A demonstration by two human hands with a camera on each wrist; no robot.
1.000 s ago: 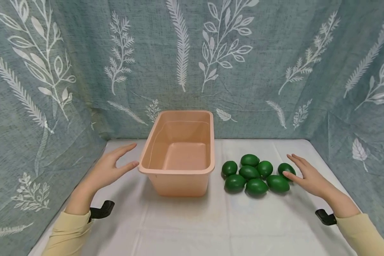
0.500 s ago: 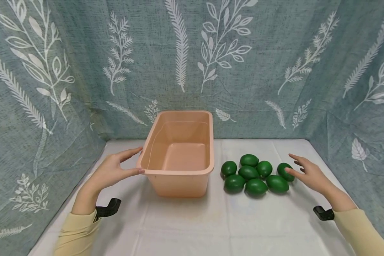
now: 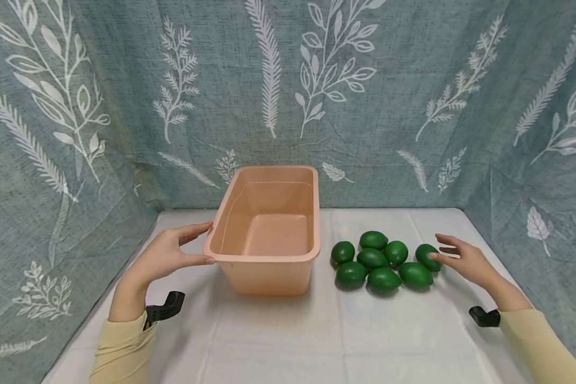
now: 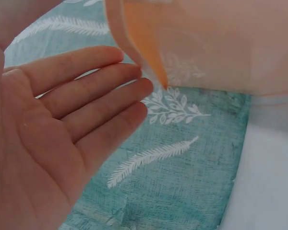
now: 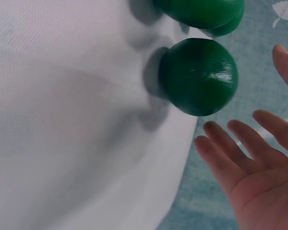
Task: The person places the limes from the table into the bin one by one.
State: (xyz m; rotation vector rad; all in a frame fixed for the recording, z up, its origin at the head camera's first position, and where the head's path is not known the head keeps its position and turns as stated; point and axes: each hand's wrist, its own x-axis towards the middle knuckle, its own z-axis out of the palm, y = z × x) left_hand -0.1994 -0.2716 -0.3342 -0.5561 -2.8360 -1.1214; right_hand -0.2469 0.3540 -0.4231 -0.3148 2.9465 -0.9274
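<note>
Peach tub (image 3: 273, 277) — deep-green fruits (image 3: 372, 258) — teal cloth (image 3: 225, 96), white leaf sprigs (image 3: 270, 69).

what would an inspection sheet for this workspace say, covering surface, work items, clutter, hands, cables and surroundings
Surface: white cloth, lightly creased
Work items: peach bin, upright; eight green fruit-like objects grouped on the cloth, right of it
Clutter: nothing seen
Left hand: fingers extended at the bin's left rim; exact contact hard to tell
Right hand: relaxed, holding nothing, beside the rightmost green object
Cables: nothing seen
Surroundings: teal leaf-print fabric behind and on both sides
</note>
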